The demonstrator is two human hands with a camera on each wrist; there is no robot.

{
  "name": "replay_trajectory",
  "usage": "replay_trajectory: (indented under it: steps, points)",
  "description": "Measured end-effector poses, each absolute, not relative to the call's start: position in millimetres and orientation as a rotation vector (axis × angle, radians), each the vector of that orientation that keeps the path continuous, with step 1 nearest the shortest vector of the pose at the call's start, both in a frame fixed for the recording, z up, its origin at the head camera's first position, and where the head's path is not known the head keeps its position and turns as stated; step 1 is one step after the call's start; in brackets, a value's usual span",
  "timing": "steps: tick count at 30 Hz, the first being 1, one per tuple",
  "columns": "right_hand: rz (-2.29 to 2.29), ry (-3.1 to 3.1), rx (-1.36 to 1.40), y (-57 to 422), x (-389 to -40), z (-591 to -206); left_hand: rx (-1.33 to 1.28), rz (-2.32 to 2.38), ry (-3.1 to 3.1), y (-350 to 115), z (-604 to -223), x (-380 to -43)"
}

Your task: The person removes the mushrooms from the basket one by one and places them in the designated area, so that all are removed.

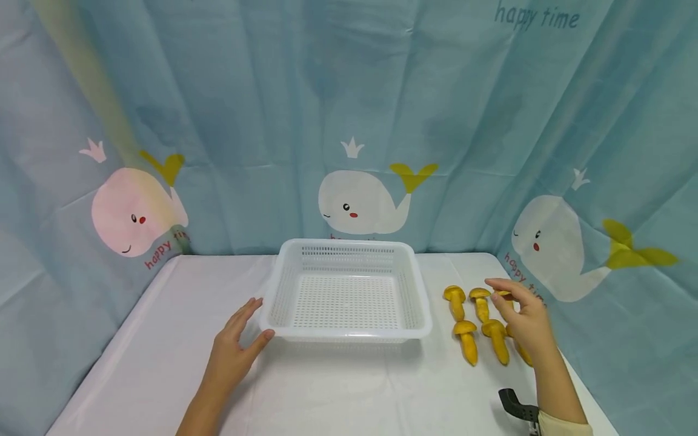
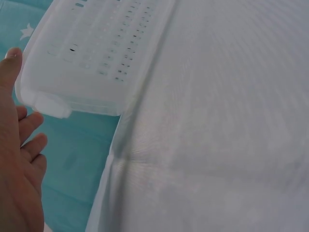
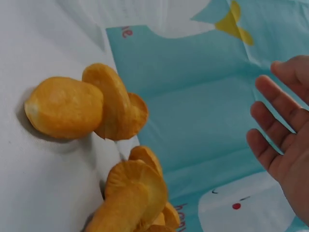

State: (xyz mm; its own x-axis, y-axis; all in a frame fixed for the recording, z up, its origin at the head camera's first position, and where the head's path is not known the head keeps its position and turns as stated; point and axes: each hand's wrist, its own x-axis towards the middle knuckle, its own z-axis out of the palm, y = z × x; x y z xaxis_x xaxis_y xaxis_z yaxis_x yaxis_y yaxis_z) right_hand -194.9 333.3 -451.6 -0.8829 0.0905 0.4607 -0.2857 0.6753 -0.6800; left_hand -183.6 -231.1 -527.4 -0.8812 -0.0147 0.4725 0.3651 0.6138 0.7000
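Note:
A white perforated plastic basket (image 1: 346,333) stands at the middle of the table. My left hand (image 1: 229,358) is at its front left corner, thumb and fingers spread and fingertips right at the rim. In the left wrist view this hand (image 2: 19,159) grips nothing beside the basket's wall (image 2: 72,92). Several yellow mushrooms (image 1: 465,342) lie in two rows on the right. Over the right end of those rows hovers my right hand (image 1: 528,318), partly hiding two mushrooms. The right wrist view shows its fingers (image 3: 273,123) loosely extended, apart from the nearest mushroom (image 3: 67,107).
A white cloth (image 1: 349,393) covers the table. Blue curtains (image 1: 262,121) printed with whales hang along its back and both sides. A black strap (image 1: 518,407) sticks out from the right wrist, by a light sleeve (image 1: 564,427).

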Motion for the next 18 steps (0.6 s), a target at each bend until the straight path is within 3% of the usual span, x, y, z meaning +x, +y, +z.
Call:
replay_trajectory:
  steps: [9,18]
  points:
    - [1.054,-2.493,0.271,308.1,-208.8,-460.2,-0.208,-1.12,-2.43,-239.1,-518.6,-182.1]
    - [0.846,-2.603,0.514,297.5,-206.9,-459.4,-0.304,-0.988,-2.523,-258.3,-507.4,-177.7]
